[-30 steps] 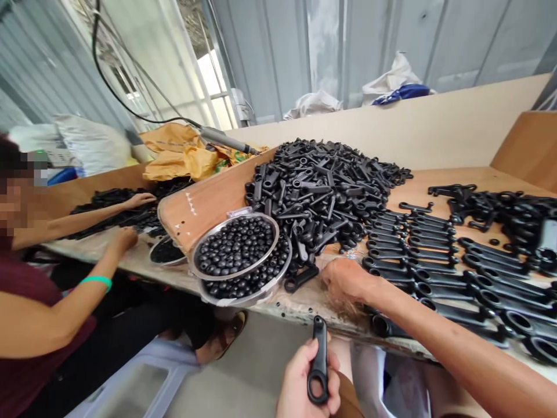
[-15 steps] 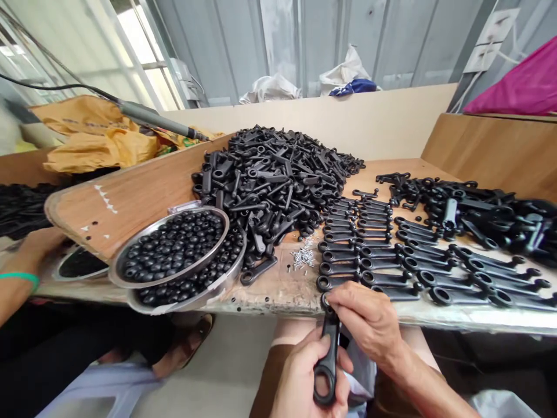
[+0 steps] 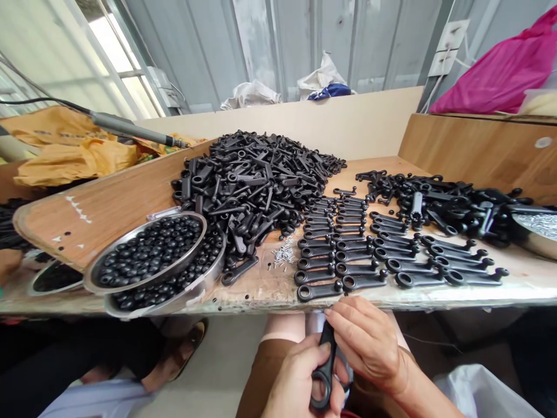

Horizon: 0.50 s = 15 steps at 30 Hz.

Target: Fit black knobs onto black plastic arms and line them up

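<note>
Below the table's front edge, my left hand (image 3: 300, 374) is closed around a black lever-like part (image 3: 324, 363), its ringed end toward me. The fingertips of my right hand (image 3: 368, 339) are pressed together at the part's far end; they hide that end. Just beyond my hands, rows of black levers with small balls at their ends (image 3: 319, 290) lie on the tabletop. A little pile of silvery pins (image 3: 284, 253) is left of the rows. Behind rises a large heap of loose black levers (image 3: 261, 174).
Two metal bowls of black balls (image 3: 148, 249) overlap at the left table edge (image 3: 261, 302). Another black heap (image 3: 452, 203) and a bowl of silvery pieces (image 3: 537, 226) lie right. A hanging tool (image 3: 134, 129) is upper left. Another person's hand (image 3: 8, 264) shows far left.
The view has shifted to the right, bringing the bowl of silvery pieces into sight. My right fingers now cover the lever's far end, which showed before. My left hand keeps its hold.
</note>
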Each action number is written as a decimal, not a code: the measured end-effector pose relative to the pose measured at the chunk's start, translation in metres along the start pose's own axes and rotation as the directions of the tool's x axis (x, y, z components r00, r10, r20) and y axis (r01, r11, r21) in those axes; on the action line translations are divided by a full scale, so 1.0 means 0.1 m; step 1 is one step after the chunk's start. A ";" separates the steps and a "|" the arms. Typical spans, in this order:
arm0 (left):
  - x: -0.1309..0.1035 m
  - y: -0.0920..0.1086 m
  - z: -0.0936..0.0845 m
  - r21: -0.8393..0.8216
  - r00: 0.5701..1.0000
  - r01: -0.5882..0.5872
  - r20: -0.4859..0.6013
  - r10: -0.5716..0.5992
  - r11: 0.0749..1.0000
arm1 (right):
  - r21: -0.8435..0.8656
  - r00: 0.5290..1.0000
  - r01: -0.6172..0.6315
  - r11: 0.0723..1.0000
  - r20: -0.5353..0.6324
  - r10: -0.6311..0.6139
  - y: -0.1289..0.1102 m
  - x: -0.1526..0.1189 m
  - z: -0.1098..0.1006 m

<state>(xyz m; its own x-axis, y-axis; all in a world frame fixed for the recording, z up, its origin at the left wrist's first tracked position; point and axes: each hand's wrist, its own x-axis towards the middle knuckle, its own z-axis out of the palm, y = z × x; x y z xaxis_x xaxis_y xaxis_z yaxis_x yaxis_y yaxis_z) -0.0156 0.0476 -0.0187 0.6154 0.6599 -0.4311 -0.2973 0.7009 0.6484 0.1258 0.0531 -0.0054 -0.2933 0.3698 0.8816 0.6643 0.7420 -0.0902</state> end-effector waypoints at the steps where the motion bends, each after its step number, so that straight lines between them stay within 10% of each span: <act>1: 0.00 -0.01 0.01 0.022 1.000 0.003 -0.006 -0.003 1.000 | -0.002 1.000 0.002 1.000 0.004 -0.002 0.00 -0.02 -0.02; 15: -0.01 -0.03 0.20 0.112 1.000 -0.010 -0.016 0.012 0.994 | 0.189 0.948 -0.236 0.953 -0.170 0.269 -0.07 -0.25 -0.15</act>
<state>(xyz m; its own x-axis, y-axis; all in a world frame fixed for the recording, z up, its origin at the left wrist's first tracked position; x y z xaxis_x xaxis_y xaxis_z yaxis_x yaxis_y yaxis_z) -0.0007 0.0391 -0.0073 0.6002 0.6726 -0.4329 -0.2203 0.6593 0.7189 0.1383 0.0302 -0.0199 0.0173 0.4547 0.8905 0.5726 0.7256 -0.3817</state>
